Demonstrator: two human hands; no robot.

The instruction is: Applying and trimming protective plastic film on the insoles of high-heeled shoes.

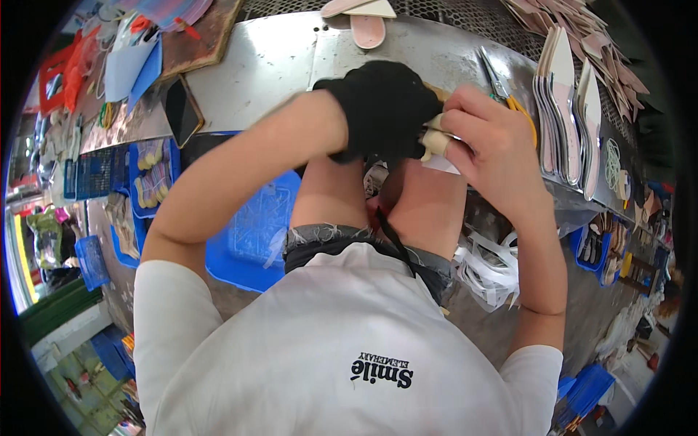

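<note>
My left hand (384, 109), in a black glove, is closed at the near edge of the metal table (276, 58). My bare right hand (496, 145) meets it from the right, with beige tape wrapped on a fingertip. Between the two hands sits a small pale piece of sheet material (440, 161), pinched by both; most of it is hidden by the fingers. Yellow-handled scissors (503, 91) lie on the table just behind my right hand.
Stacks of pointed shoe insoles (566, 109) stand on edge at the right, with more heaped behind. A pink insole (367, 30) lies at the far edge. A dark phone (182, 110) rests at the left. A blue tray (251, 229) and white scrap strips (486, 265) lie below.
</note>
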